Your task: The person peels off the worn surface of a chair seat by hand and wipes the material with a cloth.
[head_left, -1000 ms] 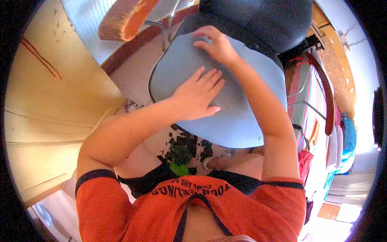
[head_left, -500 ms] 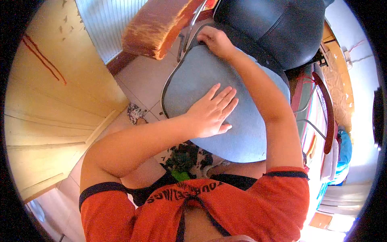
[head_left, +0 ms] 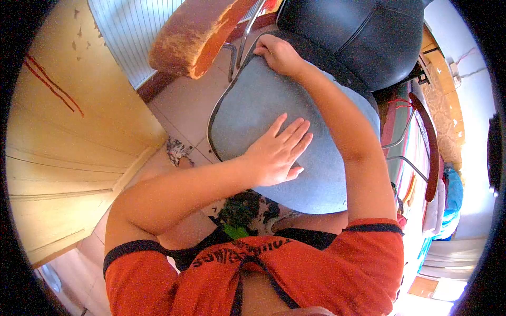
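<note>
**A palm on the middle, a curled hand at the far edge**

The fingers (head_left: 296,129) of the left hand (head_left: 271,154) lay loosely spread and straight, clasping nothing, above the middle of the grey-blue seat cover (head_left: 253,116). The palm appeared to rest on the cloth, perhaps to keep it flat and steady. The right hand (head_left: 283,56) reached across to the cover's far corner, its fingers bent inward at the edge. From where I stood I could not tell whether they pinched the cloth or only pressed on it. Either way, I judged that the two hands were spread apart so that one could steady the cover while the other minded its border.

The cover lay over the seat of a chair, right in front of the person, with the black backrest (head_left: 387,45) beyond it. A scuffed brown armrest (head_left: 184,42) on a metal tube stood beyond the left edge, and a slimmer, darker armrest (head_left: 430,152) stood to the right. Below the seat's near edge, dark scraps (head_left: 240,208) littered the floor beside something bright green (head_left: 235,231). A yellowish wooden panel (head_left: 68,137) rose on the left.
</note>
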`<state>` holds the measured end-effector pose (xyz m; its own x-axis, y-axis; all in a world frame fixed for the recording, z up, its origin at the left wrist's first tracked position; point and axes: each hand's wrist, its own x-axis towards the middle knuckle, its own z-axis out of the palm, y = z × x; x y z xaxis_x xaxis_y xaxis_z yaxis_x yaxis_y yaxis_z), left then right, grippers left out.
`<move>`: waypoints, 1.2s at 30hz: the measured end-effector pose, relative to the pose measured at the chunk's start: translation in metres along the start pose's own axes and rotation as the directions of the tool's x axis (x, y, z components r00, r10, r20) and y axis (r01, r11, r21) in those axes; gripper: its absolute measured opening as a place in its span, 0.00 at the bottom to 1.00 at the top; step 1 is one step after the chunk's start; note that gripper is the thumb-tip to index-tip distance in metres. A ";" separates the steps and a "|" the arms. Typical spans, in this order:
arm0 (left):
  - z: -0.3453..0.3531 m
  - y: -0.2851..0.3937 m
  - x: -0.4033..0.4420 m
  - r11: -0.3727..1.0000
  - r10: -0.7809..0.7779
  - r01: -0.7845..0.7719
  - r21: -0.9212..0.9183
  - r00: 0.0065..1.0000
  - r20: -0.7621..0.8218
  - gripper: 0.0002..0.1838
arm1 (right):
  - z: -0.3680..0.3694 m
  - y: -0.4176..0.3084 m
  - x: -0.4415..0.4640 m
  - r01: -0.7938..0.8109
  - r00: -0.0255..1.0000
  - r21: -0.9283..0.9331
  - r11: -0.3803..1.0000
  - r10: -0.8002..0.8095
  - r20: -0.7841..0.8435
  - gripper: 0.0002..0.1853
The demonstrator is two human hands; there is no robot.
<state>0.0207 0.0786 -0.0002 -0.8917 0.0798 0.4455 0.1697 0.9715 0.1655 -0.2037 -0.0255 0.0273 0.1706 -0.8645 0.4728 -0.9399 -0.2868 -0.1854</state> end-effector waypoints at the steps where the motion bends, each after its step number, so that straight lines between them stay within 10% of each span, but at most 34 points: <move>1: 0.001 0.000 0.000 1.000 0.007 -0.007 -0.022 1.000 -0.018 0.38 | 0.004 0.008 0.004 -0.012 0.998 -0.059 0.998 0.009 -0.064 0.06; 7: 0.005 0.002 0.003 1.000 0.014 -0.015 -0.021 0.999 -0.035 0.38 | -0.008 0.072 0.017 -0.580 0.746 0.040 0.813 0.551 -0.375 0.09; 9: 0.006 0.002 0.004 1.000 0.017 -0.018 -0.025 0.999 -0.041 0.38 | -0.024 0.090 0.010 -0.701 0.713 -0.351 0.621 0.599 -0.363 0.10; 11: 0.006 0.000 0.004 0.999 0.027 -0.028 -0.022 0.998 -0.049 0.38 | -0.040 0.144 -0.013 -0.882 0.468 -0.289 0.371 0.762 -0.447 0.13; 14: 0.008 0.001 0.004 0.998 0.032 -0.035 -0.043 0.998 -0.054 0.37 | -0.124 0.110 -0.045 -0.592 0.320 -0.804 -0.051 0.901 -0.293 0.20; 18: 0.007 0.002 0.005 0.999 0.019 -0.021 -0.046 0.998 -0.057 0.37 | -0.209 0.196 -0.156 -0.771 0.153 -0.506 -0.387 0.659 -0.737 0.17; 20: 0.006 0.003 0.004 0.998 0.028 -0.030 -0.049 0.999 -0.045 0.37 | -0.238 0.214 -0.197 -0.975 -0.140 0.184 0.122 0.302 -0.943 0.14; 21: 0.005 0.004 0.005 0.999 0.021 -0.022 -0.035 0.999 -0.030 0.37 | -0.263 0.177 -0.200 -0.533 -0.446 0.545 0.648 0.332 -0.831 0.14; 24: 0.004 0.003 0.005 0.999 0.020 -0.021 -0.032 1.000 -0.024 0.37 | -0.297 0.129 -0.197 -0.280 -0.165 0.530 0.800 0.504 -0.848 0.07; 25: 0.004 0.005 0.005 0.999 0.014 -0.015 -0.033 1.000 -0.028 0.37 | -0.287 0.110 -0.186 -0.802 0.204 0.163 0.575 0.520 -0.829 0.07; 26: 0.006 0.006 0.005 0.999 0.020 -0.023 -0.046 0.998 -0.062 0.37 | -0.277 0.089 -0.173 -0.838 0.545 -0.454 0.301 0.465 -0.697 0.10; 27: 0.006 0.008 0.005 0.999 0.009 -0.012 -0.045 0.998 -0.056 0.37 | -0.244 0.026 -0.134 -0.787 0.606 -0.287 0.546 0.597 -0.525 0.11; 28: 0.006 0.010 0.005 0.999 0.002 -0.005 -0.045 0.999 -0.049 0.36 | -0.212 0.048 -0.128 -0.369 0.857 -0.217 0.904 0.241 -0.455 0.10; 29: 0.006 0.013 0.004 0.999 -0.003 0.001 -0.040 0.999 -0.043 0.36 | -0.179 -0.025 -0.091 -0.602 0.756 0.034 0.798 0.583 -0.297 0.12; 30: 0.005 0.016 0.002 0.999 -0.018 0.017 -0.029 0.999 -0.039 0.36 | -0.154 -0.048 -0.073 -0.585 0.808 0.005 0.811 0.584 -0.083 0.13; 36: 0.010 0.026 -0.003 1.000 0.001 -0.001 -0.004 0.998 -0.059 0.36 | -0.025 -0.041 -0.013 -0.026 0.992 0.057 0.998 0.018 0.124 0.16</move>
<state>0.0235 0.1056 -0.0065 -0.8654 0.0671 0.4965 0.1720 0.9706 0.1685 -0.1745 0.0079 0.0505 0.1887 -0.9142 0.3587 -0.9255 -0.2877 -0.2465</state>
